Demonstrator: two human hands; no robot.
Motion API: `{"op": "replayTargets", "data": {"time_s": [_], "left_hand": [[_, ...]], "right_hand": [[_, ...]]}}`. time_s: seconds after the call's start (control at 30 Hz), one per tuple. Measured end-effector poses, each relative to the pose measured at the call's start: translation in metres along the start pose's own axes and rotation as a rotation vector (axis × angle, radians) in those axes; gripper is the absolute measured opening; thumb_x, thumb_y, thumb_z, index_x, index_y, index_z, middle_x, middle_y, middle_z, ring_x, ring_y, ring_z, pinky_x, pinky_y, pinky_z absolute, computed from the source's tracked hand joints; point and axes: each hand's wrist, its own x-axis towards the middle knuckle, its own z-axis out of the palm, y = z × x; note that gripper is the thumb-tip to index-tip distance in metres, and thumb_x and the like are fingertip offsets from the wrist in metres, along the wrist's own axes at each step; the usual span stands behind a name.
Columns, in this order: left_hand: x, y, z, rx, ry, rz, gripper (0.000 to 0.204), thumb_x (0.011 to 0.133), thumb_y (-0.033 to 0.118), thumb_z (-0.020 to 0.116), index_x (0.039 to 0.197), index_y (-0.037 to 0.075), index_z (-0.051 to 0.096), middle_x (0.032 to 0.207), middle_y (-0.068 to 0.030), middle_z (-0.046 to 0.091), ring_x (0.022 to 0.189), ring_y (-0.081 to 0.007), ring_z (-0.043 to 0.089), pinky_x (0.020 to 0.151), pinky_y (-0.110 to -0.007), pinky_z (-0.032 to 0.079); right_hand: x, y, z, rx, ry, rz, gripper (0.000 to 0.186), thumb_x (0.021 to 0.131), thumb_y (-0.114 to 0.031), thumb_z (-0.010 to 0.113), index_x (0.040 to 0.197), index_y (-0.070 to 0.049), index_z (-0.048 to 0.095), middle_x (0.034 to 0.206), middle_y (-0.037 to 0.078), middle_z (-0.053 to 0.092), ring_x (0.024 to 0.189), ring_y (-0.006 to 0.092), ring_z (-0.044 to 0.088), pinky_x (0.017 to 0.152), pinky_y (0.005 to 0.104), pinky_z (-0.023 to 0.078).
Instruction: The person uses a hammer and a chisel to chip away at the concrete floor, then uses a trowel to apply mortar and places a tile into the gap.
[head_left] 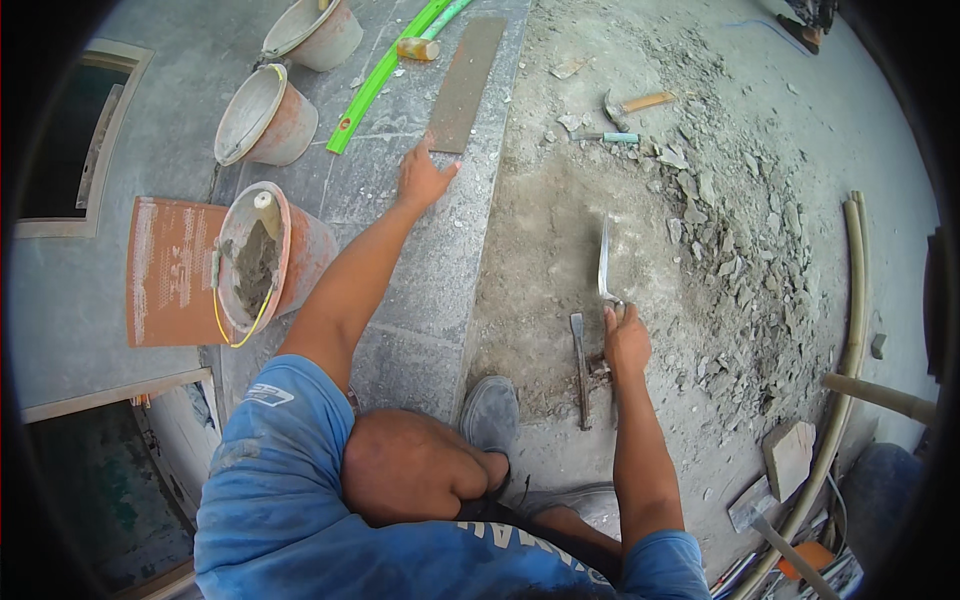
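My left hand reaches to the near end of a long grey tile strip, thumb and fingers spread; whether it touches the tile is unclear. My right hand grips a metal trowel, its blade over the dusty patch. Just left of that hand, a flat chisel lies beside another metal tool, partly hidden. A green level and a pale-headed mallet lie left of the tile. Farther forward on the right are a hammer and a teal-handled tool.
Several buckets line the left, the nearest holding grey mix beside a brown board. Broken rubble covers the right ground. Bamboo poles and a shovel lie at far right. Someone's foot shows at top right.
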Motion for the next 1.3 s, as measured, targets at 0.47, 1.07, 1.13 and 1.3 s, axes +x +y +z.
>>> {"op": "replayTargets", "data": {"time_s": [0.47, 1.07, 1.13, 1.3], "left_hand": [[0.064, 0.034, 0.003, 0.078, -0.128, -0.168, 0.105, 0.067, 0.053, 0.078, 0.144, 0.002, 0.029, 0.134, -0.0272, 0.047, 0.127, -0.0411, 0.043, 0.106, -0.048, 0.034], [-0.149, 0.078, -0.083, -1.961, -0.958, -0.151, 0.075, 0.064, 0.037, 0.079, 0.125, 0.008, 0.049, 0.105, -0.0072, 0.055, 0.086, -0.0180, 0.051, 0.084, -0.036, 0.042], [-0.195, 0.088, -0.088, -1.955, -1.026, -0.119, 0.068, 0.064, 0.034, 0.079, 0.121, 0.010, 0.050, 0.106, -0.0034, 0.052, 0.090, -0.0151, 0.052, 0.087, -0.035, 0.041], [-0.262, 0.093, -0.049, -1.774, -1.115, -0.210, 0.084, 0.064, 0.037, 0.079, 0.134, 0.007, 0.043, 0.115, -0.0041, 0.050, 0.098, -0.0162, 0.051, 0.092, -0.036, 0.039]], "right_hand": [[-0.035, 0.056, -0.030, 0.067, 0.412, -0.076, 0.048, 0.087, -0.029, 0.067, 0.123, -0.001, 0.052, 0.117, 0.023, 0.054, 0.110, 0.0410, 0.052, 0.094, 0.0459, 0.043], [-0.043, -0.109, -0.080, 1.171, -0.147, -0.131, 0.066, 0.095, -0.046, 0.054, 0.144, -0.008, 0.034, 0.135, 0.021, 0.045, 0.115, 0.0282, 0.053, 0.095, 0.0422, 0.046], [-0.043, -0.142, -0.087, 1.329, -0.268, -0.154, 0.076, 0.094, -0.053, 0.053, 0.151, -0.013, 0.024, 0.143, 0.021, 0.038, 0.122, 0.0293, 0.049, 0.099, 0.0442, 0.043], [-0.034, -0.155, -0.062, 1.360, -0.147, -0.157, 0.085, 0.090, -0.046, 0.061, 0.153, -0.008, 0.018, 0.141, 0.020, 0.041, 0.124, 0.0288, 0.046, 0.101, 0.0399, 0.039]]}}
